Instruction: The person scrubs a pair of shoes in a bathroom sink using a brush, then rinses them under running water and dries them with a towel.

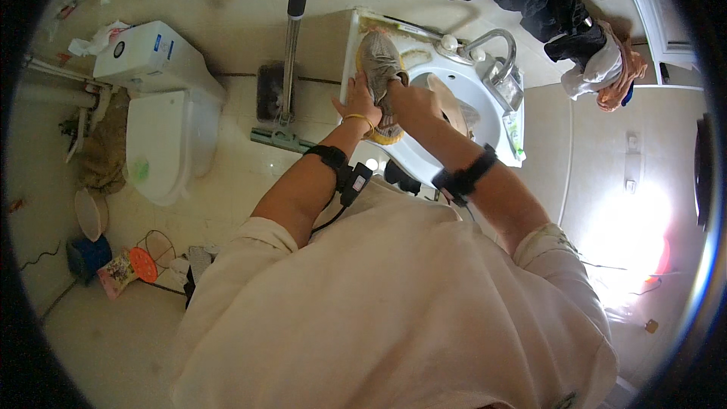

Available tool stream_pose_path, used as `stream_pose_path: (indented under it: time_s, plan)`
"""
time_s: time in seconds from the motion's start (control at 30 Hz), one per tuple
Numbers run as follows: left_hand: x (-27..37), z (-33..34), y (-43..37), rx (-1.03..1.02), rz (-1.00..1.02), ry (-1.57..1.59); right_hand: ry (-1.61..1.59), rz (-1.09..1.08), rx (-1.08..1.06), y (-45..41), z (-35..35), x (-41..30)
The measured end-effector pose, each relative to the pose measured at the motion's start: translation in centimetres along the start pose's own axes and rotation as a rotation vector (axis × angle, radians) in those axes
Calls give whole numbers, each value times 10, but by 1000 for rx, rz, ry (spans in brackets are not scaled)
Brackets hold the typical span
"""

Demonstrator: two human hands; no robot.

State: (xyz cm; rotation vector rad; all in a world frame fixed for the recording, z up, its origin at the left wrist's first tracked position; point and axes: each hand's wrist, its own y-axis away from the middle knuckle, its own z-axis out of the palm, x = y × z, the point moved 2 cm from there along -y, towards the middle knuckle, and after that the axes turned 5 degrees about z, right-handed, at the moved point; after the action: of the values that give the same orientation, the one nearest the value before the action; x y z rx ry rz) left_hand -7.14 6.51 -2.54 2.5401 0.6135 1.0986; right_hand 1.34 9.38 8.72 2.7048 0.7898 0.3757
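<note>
A grey fabric shoe (379,55) with a yellow sole edge lies lengthwise on the left ledge of a white washbasin (488,119). My left hand (360,103), with a yellow band at the wrist, holds the shoe from its left side, thumb spread outward. From the right, my right hand (413,101) grips the shoe at its dark opening with curled fingers. My fingers hide part of the shoe's middle, and I cannot tell whether anything small is in the right fist. Inside the bowl, just past that hand, rests a beige object (446,96), partly covered by my forearm.
A curved metal faucet (500,40) rises behind the bowl, near a wire soap rack (504,86). Left of the basin stands a squeegee mop (289,68). A white toilet (159,142) is farther left. Dark clothes (539,0) hang at upper right.
</note>
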Motion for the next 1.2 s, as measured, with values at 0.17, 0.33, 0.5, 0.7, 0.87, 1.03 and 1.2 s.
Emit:
stream_pose_path:
  time_s: [0.17,0.33,0.5,0.7,0.87,1.03,1.2]
  plan:
    - [-4,4,-2,7,-54,-19,152,-127,-146,51,-19,-2]
    - [1,3,1,-14,-9,-34,108,-15,3,-2,-2,10]
    - [-13,9,-8,13,23,-42,111,-131,-29,42,-14,10]
    - [-34,19,-32,33,159,271,42,55,-86,-12,11,5]
    - [-25,1,-4,-22,133,114,-111,-46,-57,51,2,10]
    - [-14,-4,-1,-99,58,36,-150,63,-6,-18,13,7]
    - [-28,3,0,-107,126,-23,-54,-137,-37,33,1,16]
